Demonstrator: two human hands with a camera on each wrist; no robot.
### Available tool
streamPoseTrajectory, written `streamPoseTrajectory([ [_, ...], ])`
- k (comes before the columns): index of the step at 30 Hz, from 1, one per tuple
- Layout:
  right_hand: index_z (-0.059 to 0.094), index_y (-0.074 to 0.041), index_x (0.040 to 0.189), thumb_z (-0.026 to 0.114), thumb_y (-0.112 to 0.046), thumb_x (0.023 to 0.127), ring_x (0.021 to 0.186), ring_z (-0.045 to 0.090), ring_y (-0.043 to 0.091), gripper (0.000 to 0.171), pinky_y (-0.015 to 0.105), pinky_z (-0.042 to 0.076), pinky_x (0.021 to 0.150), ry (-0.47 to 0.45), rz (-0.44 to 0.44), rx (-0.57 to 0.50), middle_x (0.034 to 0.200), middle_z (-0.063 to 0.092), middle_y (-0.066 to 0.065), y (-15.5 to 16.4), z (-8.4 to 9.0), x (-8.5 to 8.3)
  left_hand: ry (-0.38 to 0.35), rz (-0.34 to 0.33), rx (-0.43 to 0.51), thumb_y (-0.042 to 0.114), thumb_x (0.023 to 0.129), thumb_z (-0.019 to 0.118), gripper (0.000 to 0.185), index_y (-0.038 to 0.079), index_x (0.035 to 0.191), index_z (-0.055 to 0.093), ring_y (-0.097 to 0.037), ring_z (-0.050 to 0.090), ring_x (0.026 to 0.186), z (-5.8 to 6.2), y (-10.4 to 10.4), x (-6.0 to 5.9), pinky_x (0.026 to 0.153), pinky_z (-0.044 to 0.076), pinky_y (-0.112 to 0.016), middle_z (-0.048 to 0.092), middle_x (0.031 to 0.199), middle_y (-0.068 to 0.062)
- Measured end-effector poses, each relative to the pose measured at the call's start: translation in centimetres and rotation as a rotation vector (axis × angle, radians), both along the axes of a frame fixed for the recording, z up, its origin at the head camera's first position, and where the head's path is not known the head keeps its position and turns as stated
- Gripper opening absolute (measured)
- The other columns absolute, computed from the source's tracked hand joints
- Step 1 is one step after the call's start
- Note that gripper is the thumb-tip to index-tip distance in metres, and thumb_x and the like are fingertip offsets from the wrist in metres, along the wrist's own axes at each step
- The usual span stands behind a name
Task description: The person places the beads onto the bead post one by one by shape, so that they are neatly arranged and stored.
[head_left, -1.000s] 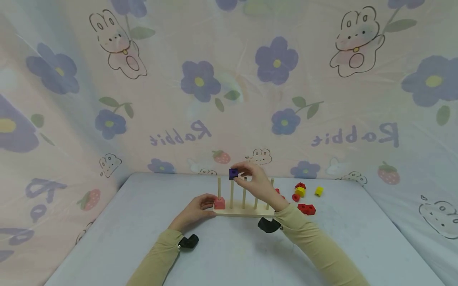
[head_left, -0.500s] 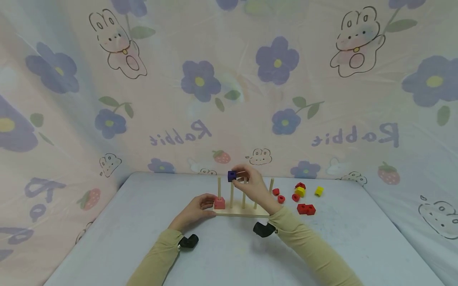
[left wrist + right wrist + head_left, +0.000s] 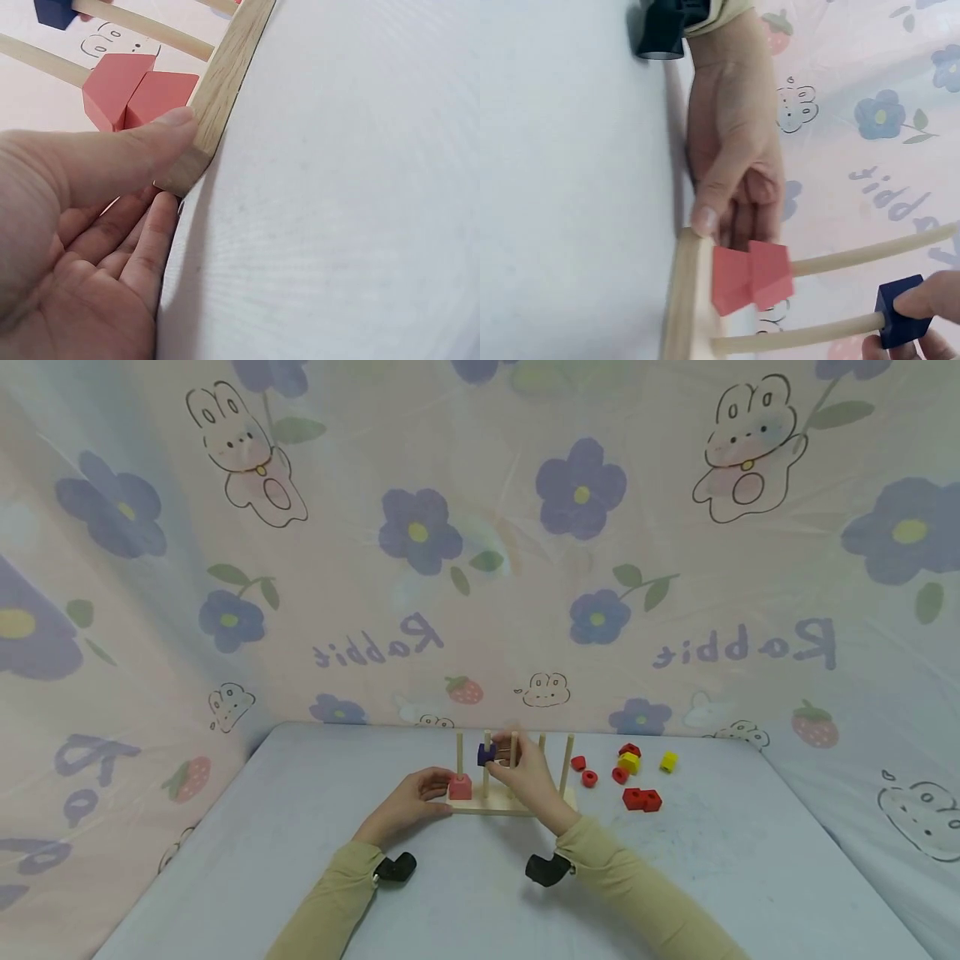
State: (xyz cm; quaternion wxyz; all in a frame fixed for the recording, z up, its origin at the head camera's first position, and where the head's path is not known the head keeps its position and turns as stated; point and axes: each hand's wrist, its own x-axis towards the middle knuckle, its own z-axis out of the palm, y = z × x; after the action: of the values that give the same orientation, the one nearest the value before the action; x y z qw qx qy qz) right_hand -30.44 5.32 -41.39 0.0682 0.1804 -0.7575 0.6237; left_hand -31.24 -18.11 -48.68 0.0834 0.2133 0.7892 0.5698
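Observation:
My right hand (image 3: 534,783) pinches a dark blue block (image 3: 485,755) between thumb and fingers. This block is threaded on the second peg from the left, whose tip pokes out above it. The wooden peg stacker (image 3: 487,808) has several upright pegs on a long pale base. My left hand (image 3: 90,217) holds the base's left end, thumb on the front edge and fingers around behind. Two light red blocks (image 3: 751,276) sit at the foot of the leftmost peg, right beside the left fingers. In the right wrist view, bare peg shows between the blue block (image 3: 901,311) and the base.
To the right of the stacker lie several loose red and yellow pieces, among them a pair of red blocks (image 3: 642,799), a yellow block (image 3: 629,763) and another yellow block (image 3: 668,762). A patterned curtain (image 3: 510,610) hangs behind the white table (image 3: 480,902).
The right hand has brought the blue block from the top of the second peg down along it, to partway. My left hand stays at the base's end.

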Motion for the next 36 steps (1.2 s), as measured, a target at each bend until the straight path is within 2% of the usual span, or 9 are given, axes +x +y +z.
streamPoseTrajectory([
  [4,0.057,0.006,0.110,0.070,0.007,0.080,0.098,0.061,0.033,0.033,0.040,0.053,0.086,-0.035,-0.011,0.029,0.102,0.064,0.018,0.0,-1.1,0.5,-0.003,-0.004,0.015,0.000,0.082,0.073,0.055,-0.004,0.131,0.048,-0.034,0.051,0.120,0.4,0.1,0.3,0.103,0.043,-0.039,0.052,0.130,-0.019],
  [9,0.057,0.011,0.109,0.066,0.010,0.080,0.100,0.058,0.042,0.030,0.053,0.049,0.088,-0.054,0.024,0.064,0.102,0.062,0.026,0.1,-1.9,1.2,-0.013,0.002,0.026,-0.001,0.082,0.072,0.056,-0.005,0.132,0.047,-0.035,0.051,0.121,0.5,0.1,0.5,0.103,0.042,-0.040,0.052,0.130,-0.021],
  [10,0.057,0.012,0.109,0.066,0.010,0.080,0.100,0.058,0.043,0.030,0.054,0.048,0.088,-0.054,0.027,0.069,0.103,0.062,0.027,0.1,-2.2,1.2,-0.016,0.002,0.031,-0.001,0.082,0.073,0.057,-0.004,0.132,0.047,-0.034,0.051,0.121,0.1,0.0,0.3,0.103,0.043,-0.039,0.052,0.130,-0.020],
  [13,0.060,0.008,0.107,0.069,0.009,0.078,0.097,0.060,0.037,0.030,0.045,0.053,0.085,-0.054,0.009,0.095,0.101,0.064,0.022,0.2,-4.0,0.1,-0.009,-0.006,0.050,-0.003,0.082,0.072,0.057,-0.006,0.132,0.046,-0.036,0.051,0.120,0.2,0.1,0.3,0.102,0.043,-0.042,0.052,0.129,-0.022],
  [18,0.063,0.005,0.102,0.069,0.010,0.076,0.090,0.063,0.028,0.027,0.035,0.056,0.078,-0.035,-0.020,0.151,0.097,0.065,0.015,0.3,-4.8,0.0,-0.001,-0.019,0.060,-0.004,0.081,0.073,0.057,-0.007,0.131,0.047,-0.036,0.051,0.120,0.3,0.0,0.3,0.103,0.042,-0.042,0.052,0.129,-0.022],
  [28,0.063,0.005,0.104,0.066,0.011,0.077,0.092,0.063,0.028,0.028,0.040,0.055,0.082,0.012,-0.025,0.186,0.098,0.065,0.014,0.5,-5.4,-0.1,0.000,-0.009,0.042,-0.003,0.080,0.073,0.057,-0.006,0.131,0.048,-0.035,0.052,0.120,0.3,0.1,0.1,0.102,0.043,-0.039,0.053,0.128,-0.021],
  [33,0.060,0.007,0.113,0.065,0.009,0.079,0.097,0.062,0.031,0.035,0.042,0.054,0.085,-0.003,0.001,0.182,0.103,0.065,0.017,0.9,-5.4,0.2,0.016,-0.012,0.038,-0.003,0.081,0.073,0.056,-0.007,0.130,0.047,-0.036,0.052,0.119,0.2,0.1,0.2,0.102,0.044,-0.040,0.053,0.127,-0.022],
  [36,0.056,0.008,0.121,0.065,0.008,0.081,0.102,0.061,0.033,0.041,0.044,0.052,0.089,-0.043,0.028,0.176,0.109,0.064,0.020,1.2,-5.2,0.6,0.021,-0.002,0.029,-0.002,0.081,0.073,0.057,-0.007,0.131,0.047,-0.036,0.052,0.119,0.2,0.1,0.4,0.101,0.044,-0.039,0.053,0.127,-0.023],
])
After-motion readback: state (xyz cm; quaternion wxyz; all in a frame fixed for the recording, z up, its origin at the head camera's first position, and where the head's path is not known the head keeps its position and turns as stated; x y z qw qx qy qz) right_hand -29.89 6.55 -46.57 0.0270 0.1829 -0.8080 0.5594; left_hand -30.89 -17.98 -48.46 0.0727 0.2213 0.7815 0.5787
